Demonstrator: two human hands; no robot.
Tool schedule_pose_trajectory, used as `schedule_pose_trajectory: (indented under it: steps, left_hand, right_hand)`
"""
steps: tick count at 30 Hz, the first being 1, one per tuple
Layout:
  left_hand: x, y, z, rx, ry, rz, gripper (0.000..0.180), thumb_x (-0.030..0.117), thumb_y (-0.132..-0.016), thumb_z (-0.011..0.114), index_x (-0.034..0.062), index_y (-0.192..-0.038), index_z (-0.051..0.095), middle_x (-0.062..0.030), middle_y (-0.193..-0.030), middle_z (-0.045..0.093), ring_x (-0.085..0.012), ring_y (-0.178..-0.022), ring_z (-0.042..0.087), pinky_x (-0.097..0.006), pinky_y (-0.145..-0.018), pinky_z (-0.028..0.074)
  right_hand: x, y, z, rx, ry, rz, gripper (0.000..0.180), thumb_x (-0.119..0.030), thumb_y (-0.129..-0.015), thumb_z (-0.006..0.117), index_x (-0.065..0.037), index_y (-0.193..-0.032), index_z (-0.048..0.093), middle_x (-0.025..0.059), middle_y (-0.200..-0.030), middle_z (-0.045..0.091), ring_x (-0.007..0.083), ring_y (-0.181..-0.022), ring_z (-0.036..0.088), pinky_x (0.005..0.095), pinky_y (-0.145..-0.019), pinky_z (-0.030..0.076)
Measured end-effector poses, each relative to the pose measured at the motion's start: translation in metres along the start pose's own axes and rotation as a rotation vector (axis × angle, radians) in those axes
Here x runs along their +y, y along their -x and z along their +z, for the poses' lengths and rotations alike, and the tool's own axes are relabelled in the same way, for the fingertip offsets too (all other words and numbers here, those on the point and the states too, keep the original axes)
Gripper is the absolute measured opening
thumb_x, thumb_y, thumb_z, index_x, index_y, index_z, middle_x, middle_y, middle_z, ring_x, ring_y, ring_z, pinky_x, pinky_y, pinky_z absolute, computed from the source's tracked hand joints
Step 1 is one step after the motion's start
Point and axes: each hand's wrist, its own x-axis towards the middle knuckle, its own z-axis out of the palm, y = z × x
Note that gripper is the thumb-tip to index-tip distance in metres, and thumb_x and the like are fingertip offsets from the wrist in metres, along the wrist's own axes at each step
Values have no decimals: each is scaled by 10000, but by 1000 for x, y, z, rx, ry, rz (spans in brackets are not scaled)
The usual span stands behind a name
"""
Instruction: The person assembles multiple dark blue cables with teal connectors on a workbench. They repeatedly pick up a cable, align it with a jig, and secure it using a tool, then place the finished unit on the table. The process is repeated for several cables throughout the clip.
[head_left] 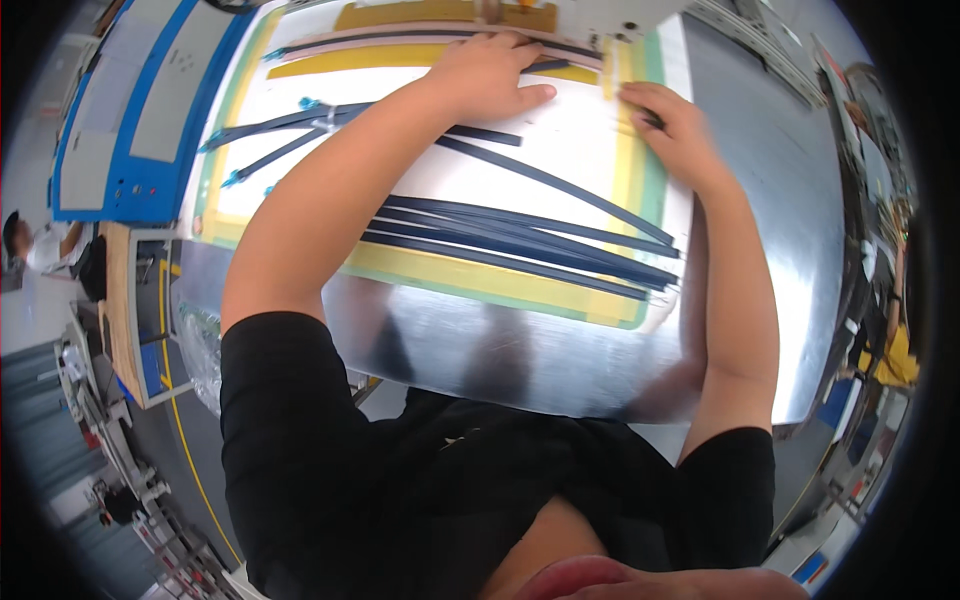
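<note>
My left hand (490, 78) lies over the far side of the white work board, fingers stretched out and thumb apart. Its fingertips rest on a long dark strip (370, 37) lying along a pinkish channel between yellow pieces. By the board's right edge, my right hand (680, 135) has curled fingers, with a small dark thing (652, 120) showing among them, too small to name. Several navy flat strips (520, 240) lie in a bunch nearer to me. Others, with teal ends (232, 178), lie at the left, partly hidden under my left forearm.
Yellow and green tape (480, 288) borders the white board. Beneath it is a shiny metal table (770, 260). A blue and grey machine cabinet (130, 120) stands left, and a white machine part (590, 18) overhangs the far edge. Another person (45, 245) is far left.
</note>
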Motion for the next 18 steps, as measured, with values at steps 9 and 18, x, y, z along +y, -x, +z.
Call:
schedule_pose_trajectory:
  steps: [9, 18]
  left_hand:
    - [-213, 53, -16, 52, -182, -525, 555, 478, -1063, 478, 34, -1336, 666, -256, -1299, 689, -445, -1215, 649, -522, -1075, 509]
    - [-366, 97, -26, 19, -373, -507, 374, 345, -1058, 551, 27, -1165, 716, -277, -1164, 717, -462, -1096, 694, -545, -962, 548]
  right_hand:
    - [-14, -1, -2, 33, 39, 41, 282, -102, -983, 633, -88, -1246, 734, 60, -1335, 709, 288, -1126, 705, 354, -974, 561]
    - [-14, -10, -2, 28, 7, -37, 294, -76, -965, 650, -92, -1247, 729, 63, -1319, 700, 294, -1108, 699, 362, -960, 560]
